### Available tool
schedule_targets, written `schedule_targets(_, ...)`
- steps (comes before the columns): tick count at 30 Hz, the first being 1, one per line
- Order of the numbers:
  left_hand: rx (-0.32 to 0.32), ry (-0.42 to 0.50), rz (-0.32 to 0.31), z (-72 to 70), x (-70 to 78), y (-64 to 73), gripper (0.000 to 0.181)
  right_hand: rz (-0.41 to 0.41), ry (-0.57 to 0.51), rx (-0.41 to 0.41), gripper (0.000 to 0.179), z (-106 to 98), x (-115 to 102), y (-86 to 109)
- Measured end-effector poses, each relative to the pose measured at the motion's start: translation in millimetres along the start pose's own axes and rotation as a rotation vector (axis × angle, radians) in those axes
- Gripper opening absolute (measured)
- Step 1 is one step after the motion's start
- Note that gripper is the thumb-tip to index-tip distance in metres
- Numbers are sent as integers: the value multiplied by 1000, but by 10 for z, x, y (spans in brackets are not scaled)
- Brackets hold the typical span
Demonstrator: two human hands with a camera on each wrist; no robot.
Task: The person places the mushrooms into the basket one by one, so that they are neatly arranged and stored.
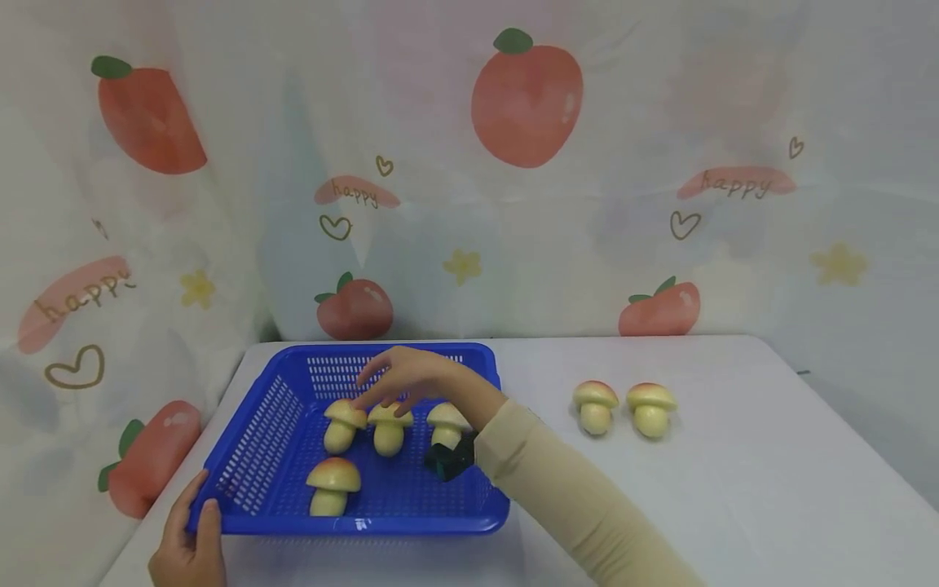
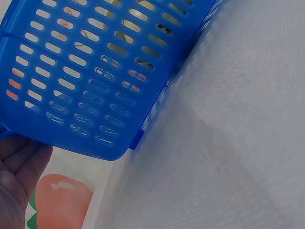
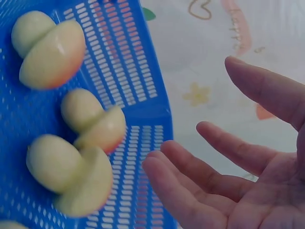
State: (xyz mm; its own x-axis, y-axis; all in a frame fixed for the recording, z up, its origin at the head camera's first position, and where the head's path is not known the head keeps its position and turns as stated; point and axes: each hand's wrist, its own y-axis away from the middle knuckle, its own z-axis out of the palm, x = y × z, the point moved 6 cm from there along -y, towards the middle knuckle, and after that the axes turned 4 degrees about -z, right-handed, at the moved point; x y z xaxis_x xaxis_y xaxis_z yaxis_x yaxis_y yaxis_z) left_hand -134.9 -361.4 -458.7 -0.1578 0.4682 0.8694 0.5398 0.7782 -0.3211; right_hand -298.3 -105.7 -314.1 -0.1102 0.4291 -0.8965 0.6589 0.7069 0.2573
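A blue plastic basket [image 1: 359, 524] with slotted walls stands on the white table, several toy mushrooms with cream stems and red-tinged caps lying inside. One mushroom [image 1: 333, 487] is near the front wall; another mushroom [image 1: 341, 425] lies farther back. My left hand [image 1: 187, 542] grips the basket's near left corner, thumb and fingers at the rim. Above the back row of mushrooms hovers my right hand [image 1: 411, 377], fingers spread and loosely bent. In the right wrist view that hand [image 3: 228, 181] holds nothing, apart from the mushrooms [image 3: 69, 176].
Right of the basket, two more mushrooms, a left one [image 1: 595, 407] and a right one [image 1: 651, 409], stand side by side on the table [image 1: 734, 489]. A cloth [image 1: 623, 98] printed with fruit hangs behind and at the left. A black device [image 1: 451, 458] sits at my right wrist.
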Motion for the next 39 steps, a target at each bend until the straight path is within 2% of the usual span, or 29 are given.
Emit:
schedule_targets(4,-7,32,-7,-100,297,107,36,-21,24,45,42,-152,23,92)
schedule_targets(9,-16,36,-28,-200,533,199,37,-34,28,74,45,-306,70,177)
schedule_targets(18,-18,39,-38,-219,572,198,37,-64,34,96,46,-507,120,322)
schedule_targets(24,-35,61,-54,-205,584,214,37,-76,6,143,45,-748,220,518)
schedule_targets(31,-31,40,-59,-198,587,226,37,-91,-30,207,46,-1024,365,781)
schedule_targets(39,-48,9,-52,-204,591,243,38,-78,-54,267,49,-1195,552,987)
